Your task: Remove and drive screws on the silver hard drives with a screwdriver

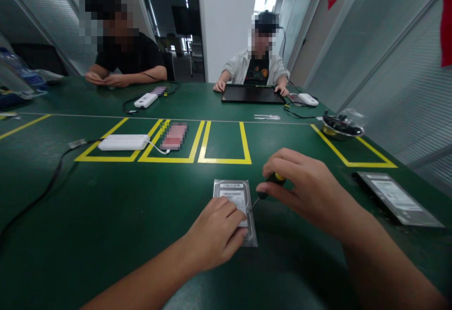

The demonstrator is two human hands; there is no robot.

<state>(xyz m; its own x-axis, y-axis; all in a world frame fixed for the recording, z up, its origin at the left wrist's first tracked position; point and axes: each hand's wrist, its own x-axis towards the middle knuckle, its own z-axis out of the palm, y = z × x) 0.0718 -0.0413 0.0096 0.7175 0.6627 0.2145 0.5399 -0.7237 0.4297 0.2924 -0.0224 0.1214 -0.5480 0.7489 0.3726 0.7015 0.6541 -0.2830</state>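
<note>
A silver hard drive (233,192) with a white label lies flat on the green table (106,206) in front of me. My left hand (216,232) rests on its near half, fingers curled and pressing down on the casing. My right hand (303,190) is closed round a small screwdriver (268,185) with a black and yellow handle. Its thin tip points down-left and meets the drive's right edge.
A second drive (397,198) lies at the right. A metal bowl (341,126) of parts sits beyond it. Yellow taped boxes hold a white power bank (123,142) and a phone (174,136). Two people sit across the table, one with a black tray (251,93).
</note>
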